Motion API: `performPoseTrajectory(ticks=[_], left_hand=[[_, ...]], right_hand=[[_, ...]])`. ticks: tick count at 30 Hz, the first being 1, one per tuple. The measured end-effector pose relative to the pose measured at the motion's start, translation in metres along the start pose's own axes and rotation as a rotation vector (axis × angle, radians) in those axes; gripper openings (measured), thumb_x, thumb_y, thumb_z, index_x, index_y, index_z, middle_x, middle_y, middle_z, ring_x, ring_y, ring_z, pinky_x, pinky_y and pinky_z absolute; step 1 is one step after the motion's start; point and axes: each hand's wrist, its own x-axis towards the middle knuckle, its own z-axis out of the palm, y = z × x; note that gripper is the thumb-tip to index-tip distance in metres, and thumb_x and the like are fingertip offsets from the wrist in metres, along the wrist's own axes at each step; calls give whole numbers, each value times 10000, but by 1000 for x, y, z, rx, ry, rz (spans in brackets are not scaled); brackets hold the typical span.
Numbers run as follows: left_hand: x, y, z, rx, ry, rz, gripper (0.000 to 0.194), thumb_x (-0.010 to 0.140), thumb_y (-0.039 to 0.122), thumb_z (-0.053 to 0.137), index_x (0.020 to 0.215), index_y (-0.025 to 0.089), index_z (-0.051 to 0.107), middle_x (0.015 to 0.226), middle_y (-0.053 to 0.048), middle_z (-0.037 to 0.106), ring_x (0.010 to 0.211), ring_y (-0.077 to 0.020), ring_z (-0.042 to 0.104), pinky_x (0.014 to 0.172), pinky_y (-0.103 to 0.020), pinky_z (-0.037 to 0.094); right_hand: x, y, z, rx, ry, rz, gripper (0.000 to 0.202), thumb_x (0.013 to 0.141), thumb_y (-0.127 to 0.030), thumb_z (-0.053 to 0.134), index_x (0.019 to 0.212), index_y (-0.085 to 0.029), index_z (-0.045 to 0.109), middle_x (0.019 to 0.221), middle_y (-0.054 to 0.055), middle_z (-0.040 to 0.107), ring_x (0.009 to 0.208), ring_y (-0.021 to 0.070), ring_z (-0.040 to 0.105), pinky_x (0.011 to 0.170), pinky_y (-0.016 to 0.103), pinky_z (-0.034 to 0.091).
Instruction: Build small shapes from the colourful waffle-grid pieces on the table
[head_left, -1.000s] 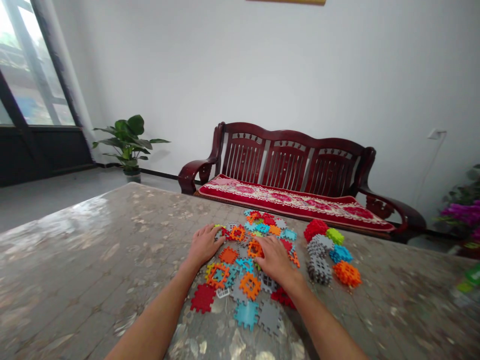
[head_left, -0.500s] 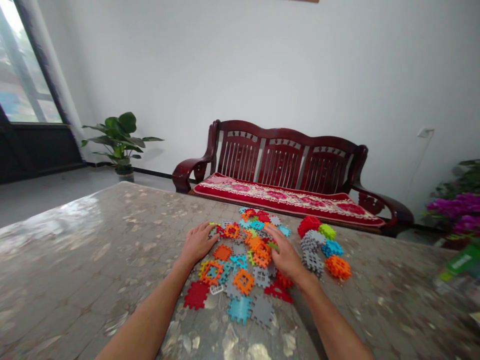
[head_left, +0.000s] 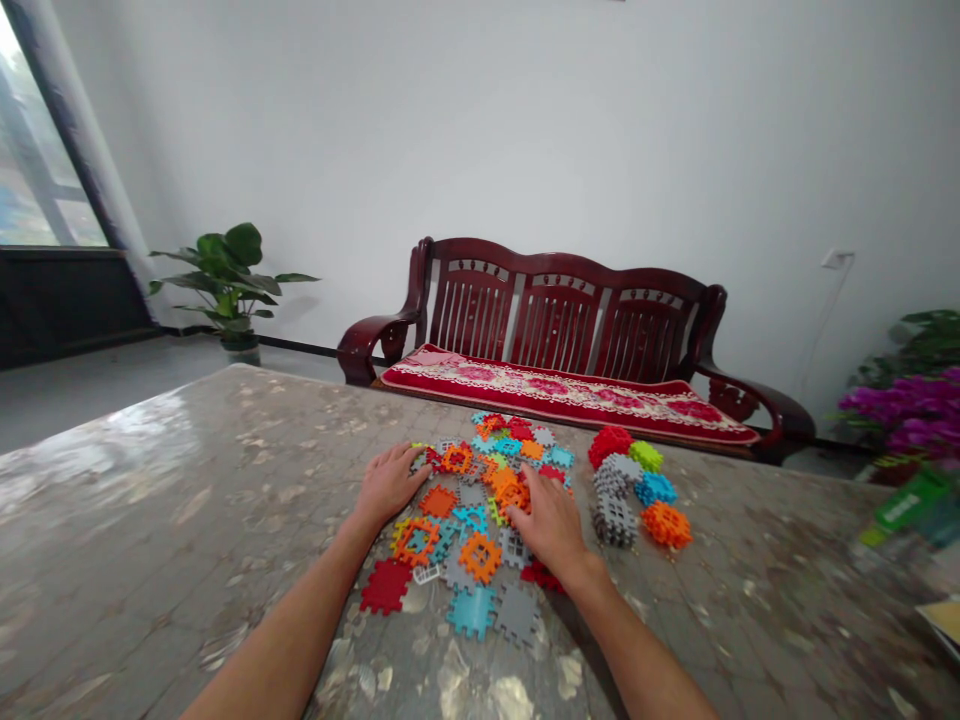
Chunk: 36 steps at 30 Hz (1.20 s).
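Note:
Flat toothed plastic pieces in orange, red, blue, grey and yellow-green lie spread on the patterned table (head_left: 270, 500). My left hand (head_left: 390, 484) rests at the left edge of the spread, fingers apart, near an orange frame piece (head_left: 457, 458). Over the right side of the spread is my right hand (head_left: 551, 518), its fingers apart and touching orange pieces (head_left: 510, 490). Below the hands lie a red square (head_left: 386, 586), a blue square (head_left: 472, 611) and a grey square (head_left: 517, 613).
Right of my right hand stand stacks: red (head_left: 610, 445), grey (head_left: 615, 520), yellow-green (head_left: 646, 456), blue (head_left: 655, 488) and orange (head_left: 667, 525). A wooden bench (head_left: 562, 270) is behind the table. Purple flowers (head_left: 904, 410) and a green-labelled item (head_left: 911, 500) are at the right.
My right hand has shifted left and slightly down over the orange pieces, uncovering pieces behind it. My left hand stays by the left edge. The view has shifted slightly.

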Motion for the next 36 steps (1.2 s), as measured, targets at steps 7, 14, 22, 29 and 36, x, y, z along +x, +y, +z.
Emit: performPoseTrajectory(ticks=[7,14,22,29,36], left_hand=[[1,0,2,1,19,-2,467,933,456,448,1327,272,617,1434,-80,582,1340,-266,508,1121,-434,354],[1,0,0,39,-21,3,494,941,470,423,1354,261,593,1463,-89,555,1357,-259,493,1128,-432,349],[3,-3,2,11,6,18,494,931,480,420,1333,270,615,1437,-78,581,1342,-273,505,1114,-440,368],[2,-4,3,13,12,8,487,927,484,420,1332,290,610,1440,-65,581,1337,-256,512,1114,-415,364],[4,-7,6,22,15,6,483,928,492,421,1326,297,613,1434,-57,588,1331,-243,517,1119,-393,357]], right_hand=[[-1,-5,-8,-61,-49,-49,630,880,-293,548,1476,-141,414,1298,135,660,1141,264,617,960,349,438],[2,-15,-6,-124,-42,-40,653,861,-336,591,1456,-122,427,1262,166,669,1127,298,608,955,386,439],[-6,-4,-12,-27,0,-111,601,895,-239,520,1474,-115,412,1305,150,651,1170,255,606,1019,368,444],[-25,47,-31,242,202,-75,659,839,-238,543,1483,-199,409,1351,119,627,1211,260,604,1047,426,463],[-33,124,-60,413,470,310,701,733,-355,585,1408,-180,510,1262,128,680,898,227,697,852,386,556]])
